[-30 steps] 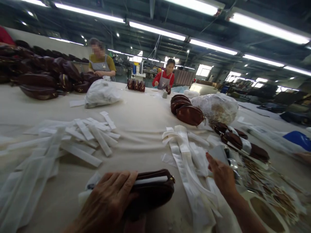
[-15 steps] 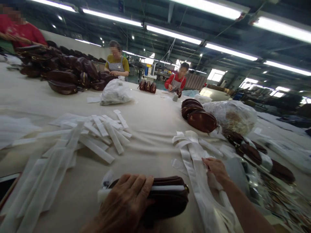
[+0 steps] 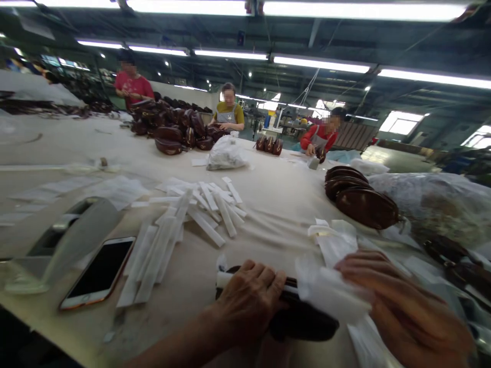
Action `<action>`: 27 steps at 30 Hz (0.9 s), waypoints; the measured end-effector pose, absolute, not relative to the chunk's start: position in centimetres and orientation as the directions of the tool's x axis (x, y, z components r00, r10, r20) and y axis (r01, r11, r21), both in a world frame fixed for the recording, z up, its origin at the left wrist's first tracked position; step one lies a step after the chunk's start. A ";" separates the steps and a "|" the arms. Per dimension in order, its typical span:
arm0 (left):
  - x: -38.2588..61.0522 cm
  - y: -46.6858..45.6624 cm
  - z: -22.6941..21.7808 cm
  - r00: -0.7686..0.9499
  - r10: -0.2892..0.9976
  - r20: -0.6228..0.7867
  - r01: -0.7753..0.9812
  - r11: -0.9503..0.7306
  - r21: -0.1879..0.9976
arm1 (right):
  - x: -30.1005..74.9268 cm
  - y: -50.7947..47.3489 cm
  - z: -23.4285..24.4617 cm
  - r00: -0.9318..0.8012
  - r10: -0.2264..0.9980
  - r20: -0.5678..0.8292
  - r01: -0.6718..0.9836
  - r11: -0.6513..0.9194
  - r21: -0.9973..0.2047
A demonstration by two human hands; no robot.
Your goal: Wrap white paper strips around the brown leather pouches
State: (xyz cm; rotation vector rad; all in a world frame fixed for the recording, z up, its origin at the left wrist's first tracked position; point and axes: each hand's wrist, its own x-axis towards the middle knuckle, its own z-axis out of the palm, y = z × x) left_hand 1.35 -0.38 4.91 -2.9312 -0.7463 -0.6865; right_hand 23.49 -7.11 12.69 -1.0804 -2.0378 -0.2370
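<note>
On the cream-topped table (image 3: 276, 186), at left: we see a grey plastic tape dispenser (image 3: 82, 230) and, just beside it, a white-fronted smartphone (image 3: 102, 271) with a dark screen, its long axis slanting away from us to the right.
Strips: flat white strips (image 3: 171, 237) lie in a loose, overlapping heap between the smartphone and the pouch.
Pouch: our dark brown, elongated leather-look pouch (image 3: 310, 322) is at the near middle of the table; its long axis runs left to right, the right end angled somewhat nearer to us, and a narrow white band shows along its upper edge.
Left hand: our bare left hand (image 3: 251, 289) lies across the pouch's left half, fingers curled over the upper edge, closed on it.
Right hand: our bare right hand (image 3: 399, 301), blurred, pinches a translucent white strip (image 3: 330, 291) whose left end overlaps the pouch's right half; we cannot tell whether they touch.
Far right: brown oval pouches (image 3: 364, 204) lean in a row before a clear-plastic-wrapped bundle (image 3: 441, 204).
</note>
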 end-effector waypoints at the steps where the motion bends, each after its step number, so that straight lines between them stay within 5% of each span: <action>1: 1.3 -0.4 5.0 0.790 0.450 0.416 0.468 -0.881 0.066 | 22.8 -8.0 13.5 -0.413 0.560 0.719 0.726 0.679 -0.112; 7: 1.2 -0.3 5.1 0.803 0.440 0.401 0.454 -0.888 0.064 | 21.5 -7.1 12.6 -0.607 0.480 0.634 0.670 0.737 0.083; 16: 0.8 0.0 3.5 0.658 0.437 0.613 0.413 -0.890 0.191 | 22.0 -1.0 8.5 -0.553 0.588 0.590 0.637 0.755 -0.156; 27: 0.6 0.3 4.1 0.756 0.355 0.551 0.379 -0.922 0.074 | 22.2 1.9 7.0 -0.683 0.631 0.368 0.521 0.774 -0.360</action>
